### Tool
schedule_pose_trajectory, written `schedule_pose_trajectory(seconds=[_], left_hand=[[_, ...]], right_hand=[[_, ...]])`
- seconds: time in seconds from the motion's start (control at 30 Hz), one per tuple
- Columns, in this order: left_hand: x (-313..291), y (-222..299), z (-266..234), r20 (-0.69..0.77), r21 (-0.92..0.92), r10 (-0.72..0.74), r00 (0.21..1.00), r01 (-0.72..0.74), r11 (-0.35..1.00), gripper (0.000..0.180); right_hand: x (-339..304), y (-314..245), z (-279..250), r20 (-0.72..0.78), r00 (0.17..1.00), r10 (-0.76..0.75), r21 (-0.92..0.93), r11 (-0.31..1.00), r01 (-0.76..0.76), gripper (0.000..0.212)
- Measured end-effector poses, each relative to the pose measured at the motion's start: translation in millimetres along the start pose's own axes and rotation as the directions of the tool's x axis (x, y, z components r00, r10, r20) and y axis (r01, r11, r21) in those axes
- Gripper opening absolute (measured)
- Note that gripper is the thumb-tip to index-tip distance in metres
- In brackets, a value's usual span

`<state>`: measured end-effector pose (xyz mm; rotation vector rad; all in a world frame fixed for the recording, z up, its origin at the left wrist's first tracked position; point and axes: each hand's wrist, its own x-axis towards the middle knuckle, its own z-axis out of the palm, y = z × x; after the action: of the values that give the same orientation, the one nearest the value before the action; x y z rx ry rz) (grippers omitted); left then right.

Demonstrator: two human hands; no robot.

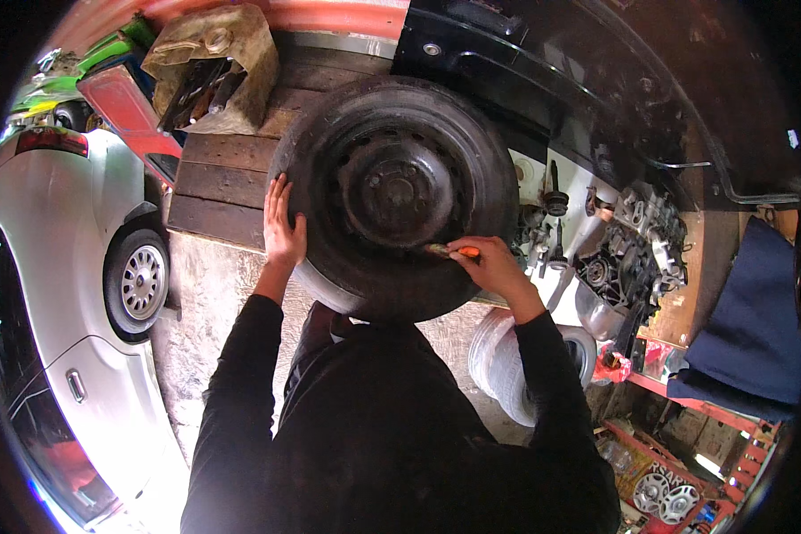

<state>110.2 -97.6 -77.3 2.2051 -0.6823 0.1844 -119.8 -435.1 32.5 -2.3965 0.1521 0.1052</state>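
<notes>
A black tyre on a dark steel wheel [397, 189] lies face up on a wooden bench [218, 182], directly before me. My left hand [284, 222] rests on the tyre's left sidewall, fingers stretched out and holding nothing. At the lower right of the wheel, my right hand [498, 267] is closed round a small orange-handled tool [468, 252], which looks like a paintbrush. Its pale tip points left and reaches the edge where rim and tyre meet. My right fingers hide part of the handle.
A worn tan bag [209, 53] with dark tools stands on the bench's far left. Left of me is a silver car [89, 294]. Engine parts [627, 254] sit to the right, above more tyres [507, 365]. A black car panel [614, 89] fills the far right.
</notes>
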Motion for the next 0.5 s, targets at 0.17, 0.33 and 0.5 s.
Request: schedule_pose_trajectory(seconds=[0.17,0.33,0.5], left_hand=[[0.1,2.7,-1.8,0.003,-0.012,-0.014,1.000,0.014,1.000,0.066],[-0.6,3.5,-1.0,-0.006,-0.029,-0.007,1.000,0.007,1.000,0.067],[0.5,5.8,-2.5,-0.006,-0.042,-0.019,1.000,0.019,0.999,0.065]], right_hand=[[-4.0,-23.4,-3.0,0.104,0.991,0.088,0.086,0.992,-0.097,0.022],[5.0,9.4,-22.5,-0.023,0.989,0.144,-0.005,0.990,-0.144,0.020],[14.9,-0.4,-28.3,-0.210,0.970,0.118,-0.026,0.992,-0.126,0.016]])
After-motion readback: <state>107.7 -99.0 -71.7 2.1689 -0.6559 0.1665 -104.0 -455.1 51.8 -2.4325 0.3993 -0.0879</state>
